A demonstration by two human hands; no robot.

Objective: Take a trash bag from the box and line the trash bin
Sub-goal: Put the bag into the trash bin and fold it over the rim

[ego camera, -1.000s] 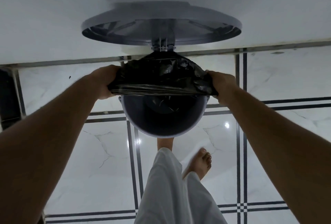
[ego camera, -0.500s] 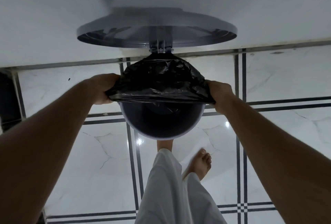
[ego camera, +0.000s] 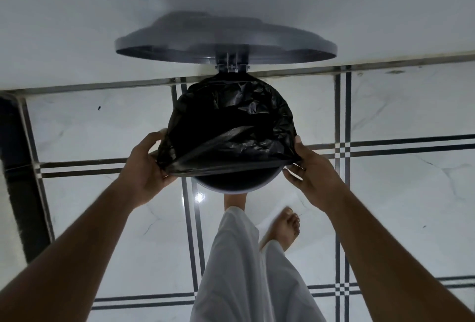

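A grey round trash bin (ego camera: 237, 183) stands on the floor below me, its hinged lid (ego camera: 226, 45) swung open against the wall. A black trash bag (ego camera: 228, 126) is spread over most of the bin's mouth; only the near arc of the rim shows bare. My left hand (ego camera: 147, 167) grips the bag's edge at the bin's left side. At the right side my right hand (ego camera: 308, 175) holds the bag's edge too. The stretched front hem runs between both hands. No bag box is in view.
A white wall (ego camera: 77, 26) rises just behind the bin. The floor (ego camera: 398, 193) is glossy white tile with dark stripe lines. My white trouser leg (ego camera: 244, 270) and bare foot (ego camera: 285, 229) stand right before the bin. A dark panel (ego camera: 15, 167) is at the left edge.
Both hands have pulled the bag's front hem toward me across the bin mouth, so the bag now covers much more of the opening. The view has tilted slightly.
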